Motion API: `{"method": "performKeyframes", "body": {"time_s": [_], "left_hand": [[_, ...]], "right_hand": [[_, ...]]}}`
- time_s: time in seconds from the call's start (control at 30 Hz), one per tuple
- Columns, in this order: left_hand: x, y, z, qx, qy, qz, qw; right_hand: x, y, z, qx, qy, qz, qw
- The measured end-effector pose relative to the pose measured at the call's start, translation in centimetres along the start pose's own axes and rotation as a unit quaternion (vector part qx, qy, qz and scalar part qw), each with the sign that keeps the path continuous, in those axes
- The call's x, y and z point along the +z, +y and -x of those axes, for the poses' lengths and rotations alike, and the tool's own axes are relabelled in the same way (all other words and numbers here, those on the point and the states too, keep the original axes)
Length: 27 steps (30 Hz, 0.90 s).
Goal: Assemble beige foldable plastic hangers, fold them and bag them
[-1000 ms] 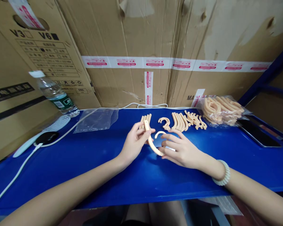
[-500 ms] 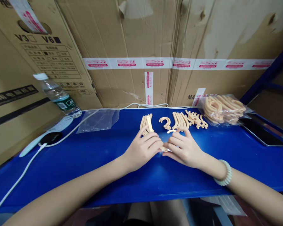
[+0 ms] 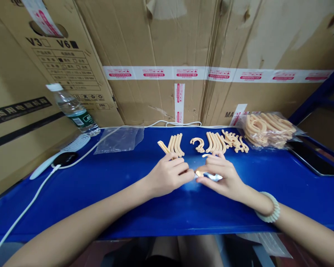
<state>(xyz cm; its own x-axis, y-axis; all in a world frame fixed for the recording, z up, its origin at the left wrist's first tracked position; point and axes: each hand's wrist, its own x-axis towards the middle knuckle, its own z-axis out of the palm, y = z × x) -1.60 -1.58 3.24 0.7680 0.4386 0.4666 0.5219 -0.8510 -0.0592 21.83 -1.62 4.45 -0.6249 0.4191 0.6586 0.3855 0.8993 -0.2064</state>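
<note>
My left hand (image 3: pixel 168 176) is closed, with a long beige slat-like plastic piece (image 3: pixel 163 147) poking up between its fingers. My right hand (image 3: pixel 224 173) is closed on a small beige piece (image 3: pixel 199 173) and something shiny and crinkled (image 3: pixel 213 177), perhaps clear film. Both hands' fingertips meet at that small piece. A thin curved beige piece (image 3: pixel 206 155) shows at the right fingers; whether it is held I cannot tell. Just beyond my left hand lies a row of beige strips (image 3: pixel 176 144). Past my right hand are more strips (image 3: pixel 215 142), hooked pieces (image 3: pixel 198 144) and small curved pieces (image 3: pixel 235 141).
On the blue table (image 3: pixel 105 218), a clear bag of beige parts (image 3: pixel 268 129) and a phone (image 3: pixel 316 157) are at right. To the left are an empty plastic bag (image 3: pixel 118 140), bottle (image 3: pixel 78 113), hairbrush (image 3: pixel 61 155), black puck (image 3: pixel 64 159) and white cable (image 3: pixel 25 211). Cardboard boxes (image 3: pixel 156 100) stand behind.
The long piece in my left hand has swung from leaning over the row to tilting left, uncovering the strips. More of the small piece and shiny material shows between the hands. The view has shifted slightly.
</note>
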Motion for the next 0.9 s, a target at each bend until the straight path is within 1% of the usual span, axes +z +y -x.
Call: {"method": "performKeyframes", "body": {"time_s": [0.07,0.17,0.27,0.37,0.47,0.57,0.63,0.73,0.9], "left_hand": [[-0.5,-1.2,0.0,-0.024,0.008,0.035,0.999],[-0.9,-3.9,0.3,-0.049,0.019,0.052,0.997],[-1.0,-6.6,1.0,-0.066,-0.029,0.032,0.997],[-0.8,-8.1,1.6,-0.069,-0.088,0.042,0.993],[-0.2,-8.5,1.9,-0.075,-0.108,0.06,0.99],[0.3,-8.5,2.0,-0.079,-0.104,0.074,0.989],[0.5,-8.4,1.9,-0.075,-0.092,0.085,0.989],[0.3,-8.0,1.8,-0.069,-0.08,0.089,0.99],[-0.2,-7.4,1.4,-0.069,-0.081,0.074,0.992]], "right_hand": [[-0.2,0.6,-0.1,0.032,0.026,-0.034,0.999],[-0.4,1.8,-0.2,0.073,0.052,-0.049,0.995],[-0.5,2.8,-0.1,0.107,0.066,-0.056,0.991],[-0.6,3.5,0.0,0.118,0.075,-0.05,0.989],[-0.7,4.4,0.0,0.123,0.074,-0.036,0.989],[-0.8,5.6,0.2,0.124,0.068,-0.002,0.99],[-0.8,6.5,0.2,0.122,0.051,0.019,0.991],[-0.6,7.7,0.2,0.107,0.019,0.034,0.993],[-0.1,9.1,-0.5,0.086,-0.014,0.06,0.994]]}}
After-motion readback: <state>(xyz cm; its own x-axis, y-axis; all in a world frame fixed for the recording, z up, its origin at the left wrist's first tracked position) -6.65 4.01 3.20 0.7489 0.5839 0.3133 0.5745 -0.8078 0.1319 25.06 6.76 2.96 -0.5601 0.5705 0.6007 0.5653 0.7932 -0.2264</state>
